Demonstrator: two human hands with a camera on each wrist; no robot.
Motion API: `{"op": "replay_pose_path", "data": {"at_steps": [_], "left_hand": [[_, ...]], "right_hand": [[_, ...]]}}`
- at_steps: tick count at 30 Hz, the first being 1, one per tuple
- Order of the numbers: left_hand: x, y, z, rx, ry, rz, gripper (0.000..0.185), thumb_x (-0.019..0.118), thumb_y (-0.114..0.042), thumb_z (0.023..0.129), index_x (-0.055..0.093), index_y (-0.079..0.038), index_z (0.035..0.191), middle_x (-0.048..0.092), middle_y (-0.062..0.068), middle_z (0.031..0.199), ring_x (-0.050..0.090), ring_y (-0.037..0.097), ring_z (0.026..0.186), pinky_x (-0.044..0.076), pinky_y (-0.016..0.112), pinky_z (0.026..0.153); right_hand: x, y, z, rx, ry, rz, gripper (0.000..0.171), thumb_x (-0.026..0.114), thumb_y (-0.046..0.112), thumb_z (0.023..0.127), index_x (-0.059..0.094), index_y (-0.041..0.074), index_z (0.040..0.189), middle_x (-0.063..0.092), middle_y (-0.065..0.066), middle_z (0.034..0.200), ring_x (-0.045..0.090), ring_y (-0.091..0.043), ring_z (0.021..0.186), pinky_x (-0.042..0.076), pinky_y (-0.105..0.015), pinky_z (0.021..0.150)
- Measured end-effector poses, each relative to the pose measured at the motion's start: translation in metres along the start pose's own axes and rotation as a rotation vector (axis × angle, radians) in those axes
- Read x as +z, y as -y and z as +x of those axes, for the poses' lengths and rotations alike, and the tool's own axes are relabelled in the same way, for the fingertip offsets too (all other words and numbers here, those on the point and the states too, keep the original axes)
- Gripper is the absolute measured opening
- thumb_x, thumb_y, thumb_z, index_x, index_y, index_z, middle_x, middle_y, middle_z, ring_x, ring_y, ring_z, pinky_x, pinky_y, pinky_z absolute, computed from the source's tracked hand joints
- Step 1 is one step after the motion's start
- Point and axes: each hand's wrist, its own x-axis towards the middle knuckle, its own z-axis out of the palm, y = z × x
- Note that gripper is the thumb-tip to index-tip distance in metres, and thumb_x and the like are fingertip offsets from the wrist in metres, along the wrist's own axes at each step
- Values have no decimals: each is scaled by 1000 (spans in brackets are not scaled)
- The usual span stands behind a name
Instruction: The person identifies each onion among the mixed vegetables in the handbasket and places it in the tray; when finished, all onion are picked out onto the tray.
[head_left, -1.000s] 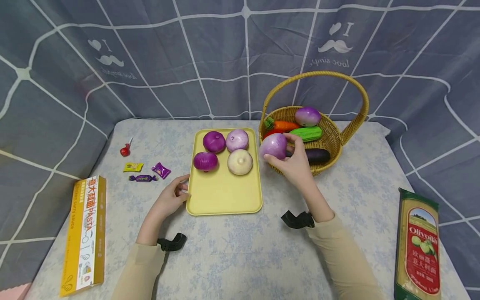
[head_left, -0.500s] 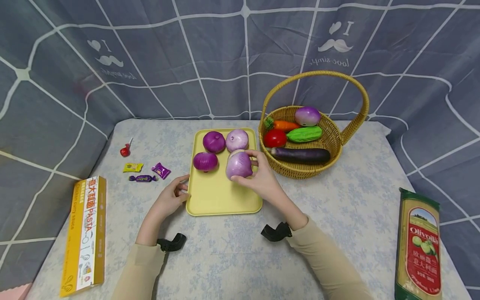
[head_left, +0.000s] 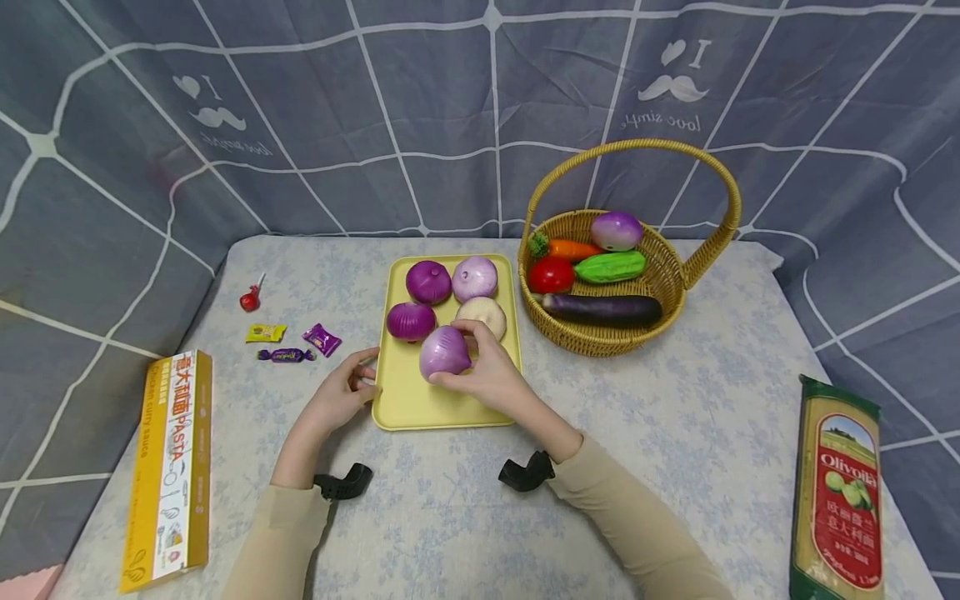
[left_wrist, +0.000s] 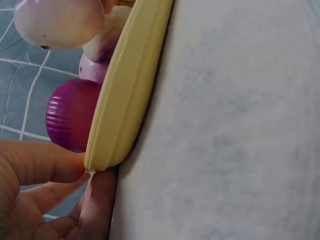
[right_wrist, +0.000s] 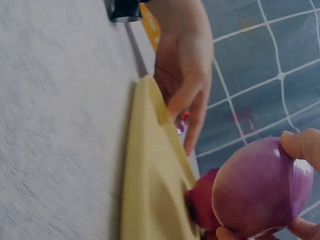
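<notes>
Right hand [head_left: 491, 375] is curled round a pale purple onion [head_left: 445, 352], thumb and fingertips pinching its sides. The right wrist view shows the onion [right_wrist: 262, 187] clear of the tray floor, so it reads as held just above the yellow tray [head_left: 405, 400], not yet set down.

Left hand [head_left: 341, 393] pinches the tray's near left edge between thumb and fingers; in the left wrist view the thumb [left_wrist: 40, 161] lies on the rim [left_wrist: 127, 95].

Progress, as judged: four onions already lie on the tray beyond the right hand: dark purple onion [head_left: 428, 282], light purple onion [head_left: 474, 278], second dark purple onion [head_left: 410, 322], cream onion [head_left: 483, 314]. The held one would be the fifth. To the far right of the right hand, the wicker basket [head_left: 600, 342] contains another purple onion [head_left: 616, 231], plus a carrot [head_left: 564, 249], tomato [head_left: 550, 275], cucumber [head_left: 609, 267] and aubergine [head_left: 600, 310]. So one onion appears left to move.

Writing:
- Yellow box [head_left: 168, 471], left of the left hand: "PASTA", with Chinese characters and small print I read as "curry sauce".
- Green packet [head_left: 836, 492], far right: "Olivoilà", Chinese text below.
- Backdrop cloth [head_left: 675, 87]: "I", a moustache, "love simple", mirrored.

Wrapped sweets [head_left: 288, 342] and a red lollipop [head_left: 251, 298] lie beyond the left hand on the table [head_left: 712, 400].
</notes>
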Motion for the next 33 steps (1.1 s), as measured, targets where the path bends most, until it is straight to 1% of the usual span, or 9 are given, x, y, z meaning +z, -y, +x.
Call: {"op": "replay_pose_path", "data": {"at_steps": [2,5,9,13,19,23,26,29,33], "left_hand": [[0,0,0,0,4,-4,65,56,-2,94,29,-1,153,51,21,118,48,19,91,48,24,68],[0,0,0,1,4,-7,64,55,-2,94,30,-2,152,51,21,117,48,19,91,48,24,68],[1,0,0,-2,-9,-1,63,55,-2,93,32,-2,152,52,19,115,48,18,89,48,23,68],[2,0,0,-3,-12,5,63,54,-2,92,32,-1,151,52,19,114,48,17,89,48,23,68],[2,-1,0,-9,-7,6,64,54,-1,92,31,-2,152,51,22,116,48,18,89,47,23,68],[2,0,-1,-14,-8,9,63,54,-1,93,30,-2,152,51,21,117,48,18,89,48,23,68],[2,-1,-1,-16,-13,9,63,54,-1,94,31,-2,152,51,21,116,48,18,90,48,23,68],[2,-1,-1,-14,-14,8,63,53,-1,94,31,-2,152,51,21,116,48,18,90,47,23,68],[2,-1,-1,-13,-15,10,63,54,-1,94,31,-2,152,51,21,115,47,18,89,47,22,68]], "right_hand": [[4,-2,1,-3,8,-25,82,87,24,73,42,9,141,52,-12,137,55,-27,124,53,-36,93],[9,-4,1,-26,22,-72,82,86,25,74,43,7,140,51,-12,137,56,-28,121,52,-36,94],[13,-6,2,-52,61,-158,79,85,27,75,45,9,141,51,-10,136,55,-24,115,51,-37,95],[15,-6,3,-73,103,-212,78,85,27,76,46,11,141,51,-10,136,53,-23,115,48,-38,98],[17,-7,6,-66,120,-227,78,85,31,75,47,13,141,51,-9,136,53,-22,114,48,-38,98],[18,-8,10,-43,119,-234,83,85,34,75,45,13,145,51,-10,137,53,-23,115,48,-39,98],[18,-8,12,-33,123,-249,85,82,39,78,43,12,148,53,-12,138,55,-24,118,48,-40,99],[18,-8,14,-33,133,-262,82,78,41,82,43,9,148,55,-14,138,56,-25,119,49,-40,99],[19,-8,14,-28,149,-259,78,73,41,86,42,6,148,57,-15,137,59,-25,116,50,-38,96]]}}
